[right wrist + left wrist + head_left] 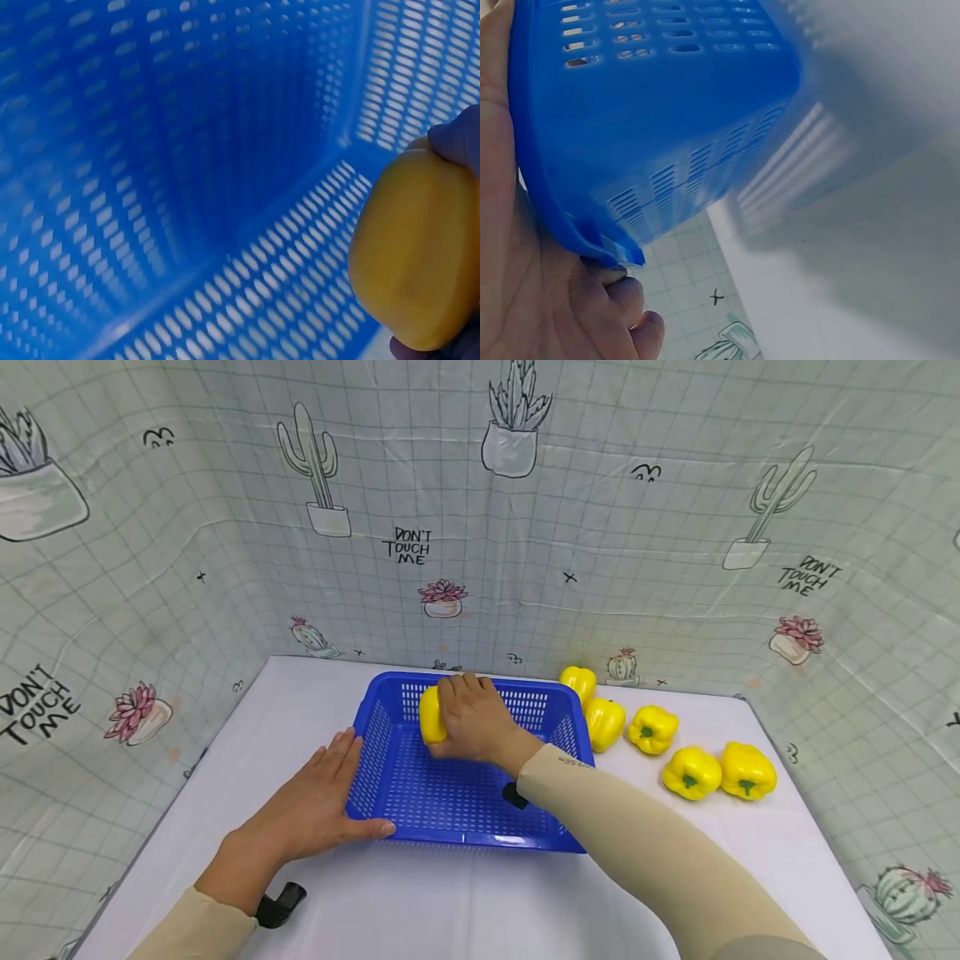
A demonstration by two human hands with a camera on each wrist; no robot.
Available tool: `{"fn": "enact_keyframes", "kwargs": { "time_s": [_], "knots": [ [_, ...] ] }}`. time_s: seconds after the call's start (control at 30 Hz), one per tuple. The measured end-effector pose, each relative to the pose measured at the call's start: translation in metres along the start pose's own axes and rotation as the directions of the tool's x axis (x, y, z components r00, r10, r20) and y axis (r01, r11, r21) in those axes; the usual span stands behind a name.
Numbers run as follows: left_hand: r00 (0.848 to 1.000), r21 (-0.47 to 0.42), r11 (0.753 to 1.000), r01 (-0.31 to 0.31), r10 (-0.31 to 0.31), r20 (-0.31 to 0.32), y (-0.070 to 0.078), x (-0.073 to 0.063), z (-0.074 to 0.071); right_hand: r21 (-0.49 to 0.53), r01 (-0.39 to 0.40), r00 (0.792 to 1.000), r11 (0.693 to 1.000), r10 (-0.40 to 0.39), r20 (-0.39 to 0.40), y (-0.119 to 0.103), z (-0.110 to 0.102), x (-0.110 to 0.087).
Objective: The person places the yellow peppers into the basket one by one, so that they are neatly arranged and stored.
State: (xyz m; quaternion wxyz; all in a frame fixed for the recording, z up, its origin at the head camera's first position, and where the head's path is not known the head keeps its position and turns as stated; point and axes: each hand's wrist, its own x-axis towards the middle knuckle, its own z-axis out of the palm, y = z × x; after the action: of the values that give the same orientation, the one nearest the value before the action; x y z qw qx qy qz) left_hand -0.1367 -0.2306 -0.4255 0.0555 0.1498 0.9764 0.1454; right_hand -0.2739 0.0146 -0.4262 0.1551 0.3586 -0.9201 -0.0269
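Note:
My right hand [476, 720] grips a yellow bell pepper [431, 716] inside a blue plastic basket [465, 842], toward its back left. In the right wrist view the bell pepper [412, 251] shows large, with fingertips at its top and bottom and perforated basket walls around it. My left hand [318, 797] lies along the basket's left rim, fingers extended and thumb across the front left corner. From the left wrist, the palm [525, 277] is against the rim and the basket's slotted outer wall [660, 112] is visible.
Several yellow bell peppers [653, 730] lie on the white tabletop [525, 910] right of the basket, the nearest close against its back right corner. A patterned cloth [570, 535] with cactus drawings hangs behind and along both sides. A black strap piece [281, 906] sits at the left wrist.

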Motion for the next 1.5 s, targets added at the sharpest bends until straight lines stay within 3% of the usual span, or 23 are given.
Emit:
{"fn": "enact_keyframes", "kwargs": {
  "time_s": [0.13, 0.33, 0.8, 1.5],
  "knots": [
    [1.0, 0.004, 1.0, 0.0, 0.0, -0.003, -0.001, 0.001, 0.002, 0.013, -0.023, 0.994, 1.0, 0.021, 0.106, -0.011, 0.012, 0.009],
    [1.0, 0.001, 1.0, -0.005, 0.005, -0.003, -0.002, 0.001, 0.002, 0.031, -0.05, 0.985, 0.998, 0.045, 0.167, -0.023, 0.028, 0.019],
    [1.0, 0.0, 1.0, -0.003, 0.003, -0.004, -0.002, 0.0, 0.001, 0.025, -0.039, 0.984, 0.999, 0.034, 0.176, -0.04, 0.05, 0.027],
    [1.0, -0.019, 1.0, 0.017, -0.017, 0.009, -0.001, 0.0, 0.001, 0.033, -0.077, 0.967, 0.997, 0.066, 0.246, -0.042, 0.052, 0.032]
  ]
}}
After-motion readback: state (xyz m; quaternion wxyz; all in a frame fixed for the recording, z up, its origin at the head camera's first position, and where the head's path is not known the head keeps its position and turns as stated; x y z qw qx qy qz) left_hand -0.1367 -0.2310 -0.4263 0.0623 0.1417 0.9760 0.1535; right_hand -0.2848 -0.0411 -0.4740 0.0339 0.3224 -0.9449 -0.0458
